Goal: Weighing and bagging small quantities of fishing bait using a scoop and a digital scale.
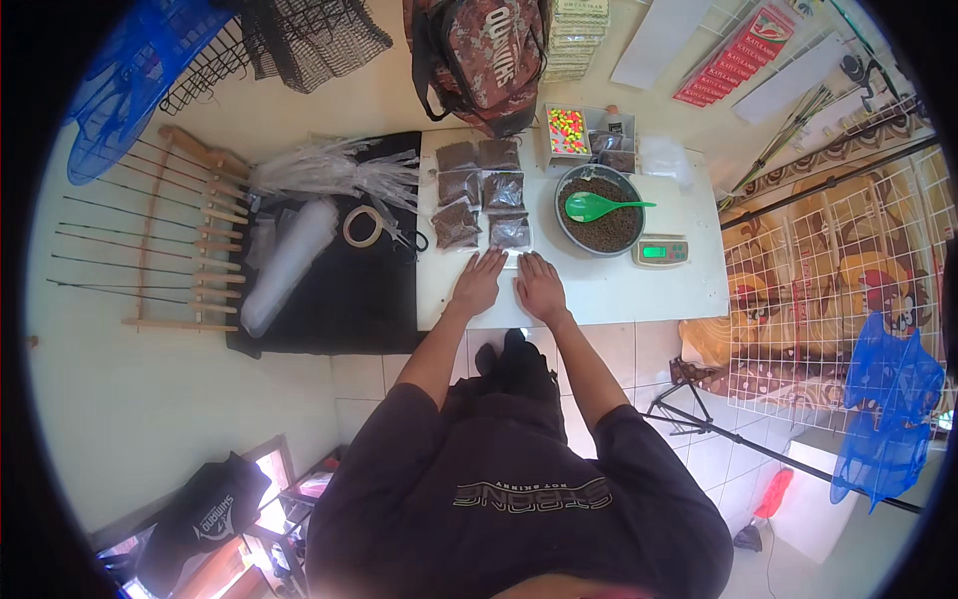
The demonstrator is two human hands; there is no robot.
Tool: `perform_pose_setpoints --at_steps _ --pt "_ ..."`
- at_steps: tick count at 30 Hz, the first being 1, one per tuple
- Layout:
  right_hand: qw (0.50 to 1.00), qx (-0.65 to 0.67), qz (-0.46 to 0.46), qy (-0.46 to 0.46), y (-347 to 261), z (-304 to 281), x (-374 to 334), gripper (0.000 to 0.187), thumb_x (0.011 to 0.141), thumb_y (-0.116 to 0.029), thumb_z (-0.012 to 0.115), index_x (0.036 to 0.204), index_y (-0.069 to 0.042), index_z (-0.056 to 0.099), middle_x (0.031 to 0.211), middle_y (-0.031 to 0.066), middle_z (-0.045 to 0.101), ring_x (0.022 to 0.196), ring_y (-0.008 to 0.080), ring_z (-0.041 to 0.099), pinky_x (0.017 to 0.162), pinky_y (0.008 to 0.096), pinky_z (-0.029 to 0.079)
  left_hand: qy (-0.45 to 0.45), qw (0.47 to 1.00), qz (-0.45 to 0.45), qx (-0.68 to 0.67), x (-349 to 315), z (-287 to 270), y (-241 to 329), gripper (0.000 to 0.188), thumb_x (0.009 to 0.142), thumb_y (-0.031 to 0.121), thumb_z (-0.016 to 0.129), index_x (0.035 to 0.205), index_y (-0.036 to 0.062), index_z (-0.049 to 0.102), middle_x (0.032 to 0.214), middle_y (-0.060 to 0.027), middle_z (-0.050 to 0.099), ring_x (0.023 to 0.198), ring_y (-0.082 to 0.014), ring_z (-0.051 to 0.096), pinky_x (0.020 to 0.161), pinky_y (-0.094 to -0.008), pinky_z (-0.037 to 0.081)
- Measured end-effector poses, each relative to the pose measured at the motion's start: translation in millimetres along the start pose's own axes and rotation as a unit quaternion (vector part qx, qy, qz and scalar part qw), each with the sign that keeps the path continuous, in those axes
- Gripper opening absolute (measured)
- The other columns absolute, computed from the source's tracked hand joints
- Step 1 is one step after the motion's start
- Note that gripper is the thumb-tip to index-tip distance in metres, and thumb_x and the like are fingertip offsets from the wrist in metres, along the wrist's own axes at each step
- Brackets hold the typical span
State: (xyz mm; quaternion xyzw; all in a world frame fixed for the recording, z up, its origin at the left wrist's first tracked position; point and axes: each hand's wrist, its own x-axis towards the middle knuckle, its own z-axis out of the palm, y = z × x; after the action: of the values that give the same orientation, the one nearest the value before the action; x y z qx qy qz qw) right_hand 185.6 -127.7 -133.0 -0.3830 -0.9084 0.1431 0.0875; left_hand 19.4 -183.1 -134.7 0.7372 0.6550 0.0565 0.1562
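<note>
My left hand and my right hand rest near the front edge of the white table, fingers stretched out and holding nothing. Just beyond the fingertips lie several clear plastic bags of brown pellets in two columns. The nearest right-hand bag is close to both hands' fingertips; whether they touch it I cannot tell. To the right stands a grey bowl of brown pellets with a green spoon lying on top. Beside the bowl sits a small digital scale with a lit green display.
On a black cloth at left lie scissors, a tape roll, a roll of clear plastic and thin plastic strips. A box of bright-coloured pieces stands at the back. A camouflage bag hangs behind the table.
</note>
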Motion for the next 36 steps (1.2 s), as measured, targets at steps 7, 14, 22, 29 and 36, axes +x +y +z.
perform_pose_setpoints --at_steps 7,14,22,29,36 --pt "0.999 -0.003 -0.015 -0.034 8.4 -3.2 3.1 0.052 0.087 -0.025 0.045 0.134 -0.006 0.036 0.14 0.0114 0.036 0.132 0.0284 0.029 0.108 0.0427 0.025 0.022 0.999 -0.016 -0.023 -5.7 -5.6 3.5 0.062 0.079 0.01 0.045 0.138 0.003 0.028 0.145 -0.0121 0.028 0.136 -0.0222 0.022 0.112 -0.041 0.015" --pt "0.999 -0.01 -0.017 -0.047 10.0 -5.4 1.5 0.052 0.088 -0.027 0.045 0.134 -0.006 0.036 0.141 0.0111 0.034 0.134 0.0299 0.026 0.107 0.0441 0.025 0.025 0.998 -0.048 -0.016 -5.5 -8.6 12.9 0.066 0.076 0.006 0.049 0.139 0.0027 0.027 0.144 -0.0122 0.029 0.137 -0.0297 0.017 0.11 -0.0425 0.02" --pt "0.999 0.034 -0.002 -0.016 2.8 -14.8 -6.9 0.051 0.09 -0.03 0.043 0.134 -0.005 0.038 0.142 0.0115 0.032 0.134 0.0319 0.023 0.107 0.0458 0.024 0.051 0.997 -0.055 -0.03 -9.8 -12.5 28.6 0.056 0.084 0.014 0.046 0.137 0.003 0.031 0.144 -0.0127 0.029 0.137 -0.0292 0.017 0.111 -0.0428 0.018" --pt "0.999 0.053 -0.002 0.007 -3.8 -25.1 -13.1 0.051 0.09 -0.03 0.043 0.133 -0.005 0.038 0.141 0.0116 0.034 0.134 0.0325 0.023 0.107 0.047 0.024 0.07 0.993 -0.089 -0.042 -24.0 -14.0 32.7 0.05 0.091 0.024 0.042 0.135 0.0033 0.035 0.143 -0.012 0.03 0.137 -0.0282 0.018 0.111 -0.0433 0.018" --pt "0.997 0.076 0.0 0.025 -32.7 -23.2 -5.1 0.05 0.09 -0.029 0.046 0.133 -0.004 0.038 0.141 0.0131 0.034 0.133 0.0347 0.024 0.106 0.0475 0.024 0.124 0.982 -0.119 -0.079 -51.7 -26.0 21.6 0.047 0.091 0.025 0.043 0.132 0.0029 0.039 0.142 -0.0123 0.033 0.137 -0.0301 0.017 0.111 -0.0443 0.017"
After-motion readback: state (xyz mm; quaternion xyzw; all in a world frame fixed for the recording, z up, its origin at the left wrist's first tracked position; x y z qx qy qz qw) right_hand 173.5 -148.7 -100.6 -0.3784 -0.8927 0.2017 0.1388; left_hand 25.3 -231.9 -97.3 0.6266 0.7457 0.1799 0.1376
